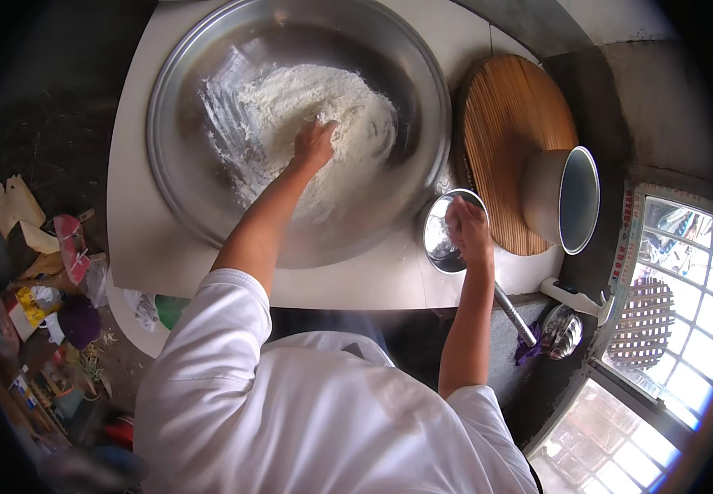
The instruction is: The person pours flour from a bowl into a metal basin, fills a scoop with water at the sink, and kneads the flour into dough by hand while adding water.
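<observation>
A wide, shallow metal basin (177,179) sits on the white table (356,287), with a heap of white flour (307,86) spread over its bottom. My left hand (315,142) is down in the flour near the middle, its fingertips partly hidden by it. Right of the basin is a shiny metal ladle (439,241), its handle reaching past the table's front edge. Over the ladle's bowl is my right hand (471,228), blurred, with its fingers bunched close together. Whether those fingers hold anything is unclear.
At the right, a round wooden lid (498,123) lies beside a pale pot (544,194) with a grey inside. A white-handled tool (572,296) and a barred window (680,278) are further right. Mixed clutter (54,309) covers the floor at left.
</observation>
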`<action>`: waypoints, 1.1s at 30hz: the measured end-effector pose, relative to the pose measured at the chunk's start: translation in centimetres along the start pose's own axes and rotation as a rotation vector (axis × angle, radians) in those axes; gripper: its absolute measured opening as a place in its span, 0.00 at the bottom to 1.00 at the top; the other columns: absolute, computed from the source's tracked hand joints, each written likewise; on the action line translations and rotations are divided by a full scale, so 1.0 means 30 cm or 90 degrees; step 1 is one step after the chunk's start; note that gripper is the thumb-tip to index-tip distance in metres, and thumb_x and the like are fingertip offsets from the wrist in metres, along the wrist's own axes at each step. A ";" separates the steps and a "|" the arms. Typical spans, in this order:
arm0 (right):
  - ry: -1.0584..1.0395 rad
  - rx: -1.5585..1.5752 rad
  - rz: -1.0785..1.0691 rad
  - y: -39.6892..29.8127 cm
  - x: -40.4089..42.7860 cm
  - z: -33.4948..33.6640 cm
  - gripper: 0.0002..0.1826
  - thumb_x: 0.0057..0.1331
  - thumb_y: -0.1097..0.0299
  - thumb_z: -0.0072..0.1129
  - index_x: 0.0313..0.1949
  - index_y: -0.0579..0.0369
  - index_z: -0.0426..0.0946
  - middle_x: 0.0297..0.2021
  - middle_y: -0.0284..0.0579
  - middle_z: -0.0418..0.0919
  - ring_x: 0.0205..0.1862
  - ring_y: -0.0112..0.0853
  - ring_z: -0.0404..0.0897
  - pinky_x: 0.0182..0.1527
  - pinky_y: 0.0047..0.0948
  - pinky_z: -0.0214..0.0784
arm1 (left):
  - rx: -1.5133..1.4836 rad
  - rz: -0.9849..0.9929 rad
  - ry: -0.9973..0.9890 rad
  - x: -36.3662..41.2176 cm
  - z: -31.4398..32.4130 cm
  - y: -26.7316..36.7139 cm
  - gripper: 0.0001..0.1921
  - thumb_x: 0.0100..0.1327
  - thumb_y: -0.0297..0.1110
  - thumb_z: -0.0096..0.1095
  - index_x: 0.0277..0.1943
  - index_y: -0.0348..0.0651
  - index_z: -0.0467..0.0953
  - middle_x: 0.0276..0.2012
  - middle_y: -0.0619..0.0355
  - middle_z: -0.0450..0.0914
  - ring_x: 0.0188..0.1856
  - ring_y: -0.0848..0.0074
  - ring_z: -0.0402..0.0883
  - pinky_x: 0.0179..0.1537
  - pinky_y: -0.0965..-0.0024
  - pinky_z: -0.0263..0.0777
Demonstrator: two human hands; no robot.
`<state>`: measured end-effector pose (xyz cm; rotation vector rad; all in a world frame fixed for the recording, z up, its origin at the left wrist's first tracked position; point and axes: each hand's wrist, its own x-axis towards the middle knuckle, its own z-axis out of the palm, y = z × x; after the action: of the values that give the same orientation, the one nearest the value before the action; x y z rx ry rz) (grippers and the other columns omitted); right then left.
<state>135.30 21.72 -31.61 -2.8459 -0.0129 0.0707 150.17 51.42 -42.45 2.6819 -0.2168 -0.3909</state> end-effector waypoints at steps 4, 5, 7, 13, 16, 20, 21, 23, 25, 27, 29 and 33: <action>-0.129 0.772 0.297 -0.404 0.248 -0.308 0.15 0.65 0.62 0.42 0.23 0.55 0.69 0.13 0.29 0.61 0.11 0.13 0.54 0.11 0.12 0.42 | -0.103 0.044 -0.008 -0.040 -0.023 -0.096 0.22 0.46 0.28 0.55 0.49 0.49 0.70 0.38 0.47 0.74 0.42 0.57 0.74 0.42 0.61 0.68; -0.119 0.784 0.261 -0.436 0.304 -0.336 0.15 0.64 0.61 0.43 0.25 0.56 0.72 0.14 0.29 0.63 0.12 0.12 0.55 0.12 0.12 0.43 | -0.104 0.046 -0.004 -0.051 -0.032 -0.104 0.22 0.46 0.28 0.55 0.49 0.49 0.70 0.38 0.47 0.74 0.42 0.57 0.74 0.42 0.61 0.68; -0.079 0.729 0.155 -0.522 0.410 -0.382 0.14 0.65 0.63 0.43 0.26 0.57 0.71 0.16 0.30 0.63 0.13 0.14 0.57 0.12 0.12 0.46 | -0.137 -0.023 0.048 -0.073 -0.059 -0.154 0.21 0.46 0.28 0.54 0.47 0.47 0.71 0.36 0.47 0.76 0.41 0.58 0.75 0.42 0.61 0.67; -0.003 0.588 0.078 -0.667 0.614 -0.390 0.12 0.62 0.61 0.46 0.34 0.56 0.74 0.27 0.36 0.75 0.27 0.21 0.73 0.25 0.16 0.63 | -0.045 -0.256 0.082 -0.046 -0.272 -0.350 0.23 0.51 0.31 0.55 0.53 0.46 0.64 0.43 0.46 0.73 0.47 0.57 0.70 0.45 0.60 0.66; -0.035 0.582 0.089 -0.657 0.640 -0.318 0.13 0.62 0.60 0.47 0.39 0.56 0.72 0.32 0.38 0.75 0.36 0.25 0.75 0.33 0.22 0.69 | -0.018 -0.295 0.064 0.027 -0.300 -0.356 0.27 0.52 0.37 0.56 0.56 0.48 0.58 0.49 0.41 0.65 0.53 0.51 0.63 0.49 0.56 0.62; -0.036 0.599 0.108 -0.657 0.601 -0.225 0.10 0.61 0.67 0.48 0.38 0.58 0.72 0.32 0.41 0.75 0.32 0.25 0.75 0.30 0.22 0.73 | -0.010 -0.334 0.055 0.154 -0.287 -0.294 0.30 0.52 0.43 0.55 0.58 0.51 0.56 0.56 0.40 0.56 0.57 0.48 0.56 0.53 0.52 0.57; -0.037 0.601 0.113 -0.650 0.579 -0.211 0.10 0.61 0.67 0.48 0.38 0.58 0.72 0.31 0.41 0.75 0.32 0.25 0.75 0.30 0.22 0.73 | -0.017 -0.333 0.066 0.193 -0.275 -0.273 0.30 0.52 0.43 0.54 0.58 0.52 0.56 0.57 0.40 0.55 0.58 0.49 0.55 0.53 0.52 0.57; -0.034 0.583 0.128 -0.633 0.532 -0.164 0.09 0.61 0.68 0.47 0.38 0.58 0.72 0.31 0.42 0.75 0.32 0.26 0.75 0.29 0.22 0.72 | -0.030 -0.327 0.065 0.272 -0.261 -0.236 0.30 0.51 0.45 0.54 0.58 0.53 0.56 0.58 0.40 0.52 0.59 0.49 0.52 0.54 0.52 0.55; -0.036 0.567 0.142 -0.630 0.484 -0.135 0.09 0.60 0.69 0.47 0.38 0.58 0.72 0.30 0.42 0.75 0.31 0.26 0.76 0.29 0.21 0.71 | -0.085 -0.320 0.078 0.341 -0.234 -0.202 0.31 0.49 0.46 0.55 0.58 0.54 0.56 0.58 0.40 0.52 0.60 0.48 0.51 0.55 0.51 0.53; -0.073 0.503 0.171 -0.626 0.431 -0.123 0.08 0.61 0.71 0.46 0.38 0.59 0.71 0.28 0.43 0.75 0.29 0.26 0.76 0.28 0.22 0.67 | -0.098 -0.307 0.083 0.386 -0.201 -0.148 0.31 0.49 0.48 0.55 0.57 0.56 0.57 0.59 0.41 0.52 0.60 0.48 0.49 0.56 0.47 0.51; -0.061 0.504 0.165 -0.612 0.383 -0.112 0.08 0.61 0.71 0.46 0.38 0.59 0.71 0.28 0.43 0.75 0.29 0.26 0.76 0.28 0.22 0.66 | -0.088 -0.294 0.074 0.412 -0.182 -0.088 0.31 0.48 0.49 0.56 0.57 0.57 0.57 0.59 0.44 0.52 0.61 0.48 0.48 0.55 0.44 0.50; -0.085 0.492 0.180 -0.607 0.324 -0.113 0.10 0.61 0.71 0.44 0.39 0.62 0.71 0.34 0.42 0.74 0.33 0.26 0.75 0.35 0.22 0.70 | -0.017 -0.151 0.089 0.371 -0.078 -0.015 0.28 0.48 0.47 0.58 0.53 0.57 0.63 0.60 0.48 0.50 0.61 0.50 0.45 0.57 0.42 0.44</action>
<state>145.13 38.32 -23.53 -2.0494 0.3166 0.2625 161.47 50.38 -43.24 2.7016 0.1483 -0.2715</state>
